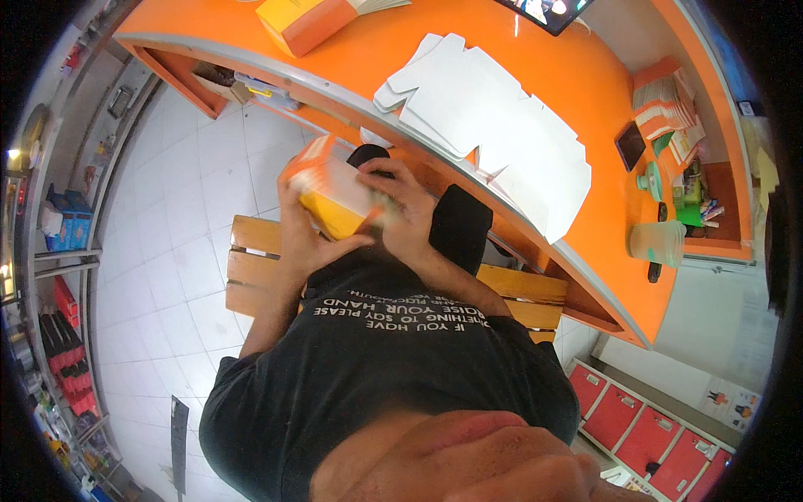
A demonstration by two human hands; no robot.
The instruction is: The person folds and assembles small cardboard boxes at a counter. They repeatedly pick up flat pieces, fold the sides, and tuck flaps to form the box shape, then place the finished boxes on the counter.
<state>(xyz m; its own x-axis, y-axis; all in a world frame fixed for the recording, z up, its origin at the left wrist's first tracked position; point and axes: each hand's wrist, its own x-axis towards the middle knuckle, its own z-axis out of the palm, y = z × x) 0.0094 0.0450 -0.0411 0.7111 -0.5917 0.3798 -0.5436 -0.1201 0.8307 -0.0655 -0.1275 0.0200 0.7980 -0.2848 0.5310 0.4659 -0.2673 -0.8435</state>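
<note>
A small cardboard box (339,186), orange, white and yellow, is held in front of my torso, slightly blurred. My left hand (294,222) wraps around its left side and lower edge, with the thumb along the bottom. At the box's right end, my right hand (407,213) grips with bent fingers; some fingertips are smeared by motion. Beyond the box, flat white carton blanks (493,113) with cut flaps lie stacked on the orange desk (452,18). Another yellow and orange box (305,23) sits at the desk's far left.
A wooden slatted bench (251,272) is under me. On the desk's right stand a translucent cup (657,243), a tape roll (648,180), a dark phone (630,146) and stacked cartons (665,105). A screen (548,10) is at the back. Red lockers (644,435) stand lower right.
</note>
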